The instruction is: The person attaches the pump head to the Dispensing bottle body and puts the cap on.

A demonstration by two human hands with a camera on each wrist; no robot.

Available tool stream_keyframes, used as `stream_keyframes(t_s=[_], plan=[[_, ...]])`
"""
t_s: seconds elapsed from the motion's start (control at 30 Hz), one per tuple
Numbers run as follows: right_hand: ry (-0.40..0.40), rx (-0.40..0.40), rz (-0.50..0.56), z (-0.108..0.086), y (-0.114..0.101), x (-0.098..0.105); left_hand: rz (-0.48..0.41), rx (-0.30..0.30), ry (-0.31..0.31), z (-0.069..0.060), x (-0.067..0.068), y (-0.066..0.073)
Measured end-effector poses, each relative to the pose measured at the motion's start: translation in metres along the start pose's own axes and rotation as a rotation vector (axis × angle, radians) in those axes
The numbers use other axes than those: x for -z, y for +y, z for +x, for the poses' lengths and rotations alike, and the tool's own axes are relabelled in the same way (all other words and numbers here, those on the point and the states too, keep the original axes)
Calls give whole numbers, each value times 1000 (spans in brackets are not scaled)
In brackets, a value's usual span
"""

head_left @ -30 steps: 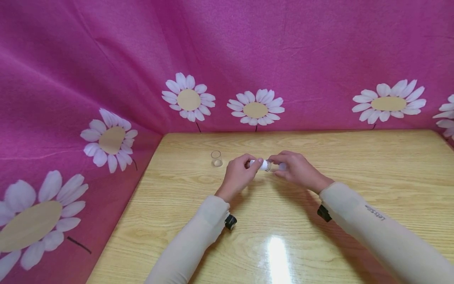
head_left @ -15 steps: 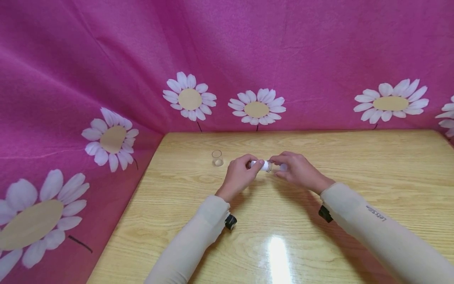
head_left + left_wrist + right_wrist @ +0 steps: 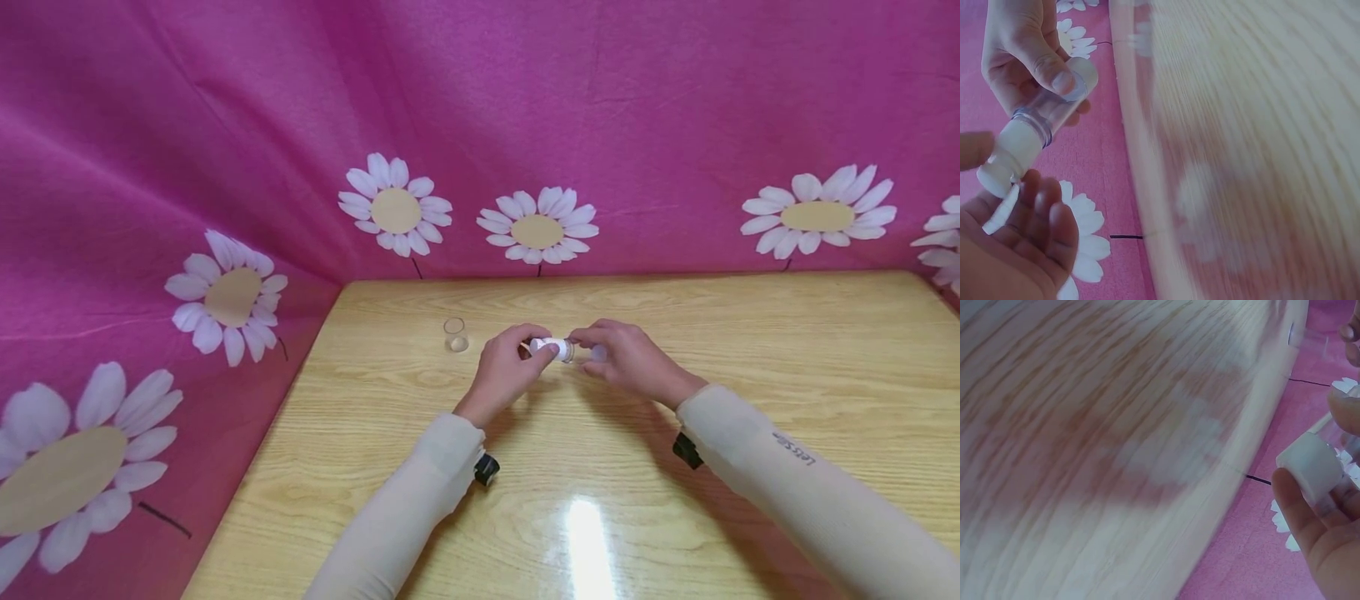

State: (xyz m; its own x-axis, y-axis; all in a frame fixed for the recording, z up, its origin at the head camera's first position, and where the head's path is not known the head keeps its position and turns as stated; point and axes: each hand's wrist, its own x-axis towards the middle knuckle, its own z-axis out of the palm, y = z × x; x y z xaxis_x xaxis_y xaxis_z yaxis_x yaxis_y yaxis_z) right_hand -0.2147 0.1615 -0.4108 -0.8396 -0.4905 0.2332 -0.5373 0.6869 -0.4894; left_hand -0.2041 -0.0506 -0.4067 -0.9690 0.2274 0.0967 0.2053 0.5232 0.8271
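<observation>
My left hand and right hand hold a small clear bottle with a white top lying sideways between them, above the table. Thumb and fingers of the left hand pinch the white top. A thin white strip sticks out from that end, in front of the left fingers; its kind cannot be told. The right hand grips the clear body, whose white base shows past its fingers. To the left of the hands, a clear cup-shaped piece stands on the table.
The wooden table ends at a pink cloth printed with white daisies, behind and at the left. Black wrist cameras hang under the beige sleeves. A bright reflection lies on the table front.
The left thumb has slid slightly down toward me over the white top, uncovering more of it. The right hand and the clear cup-shaped piece have stayed in place.
</observation>
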Motion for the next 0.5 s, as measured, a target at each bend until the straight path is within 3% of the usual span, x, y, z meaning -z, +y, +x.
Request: stream_keyframes(t_s=[0.17,0.5], plan=[[-4,-2,-1,-1,1,0,-17,-80,-28,-1,1,-1],[3,20,-17,-1,2,-2,-9,-78,-47,-2,2,-1]])
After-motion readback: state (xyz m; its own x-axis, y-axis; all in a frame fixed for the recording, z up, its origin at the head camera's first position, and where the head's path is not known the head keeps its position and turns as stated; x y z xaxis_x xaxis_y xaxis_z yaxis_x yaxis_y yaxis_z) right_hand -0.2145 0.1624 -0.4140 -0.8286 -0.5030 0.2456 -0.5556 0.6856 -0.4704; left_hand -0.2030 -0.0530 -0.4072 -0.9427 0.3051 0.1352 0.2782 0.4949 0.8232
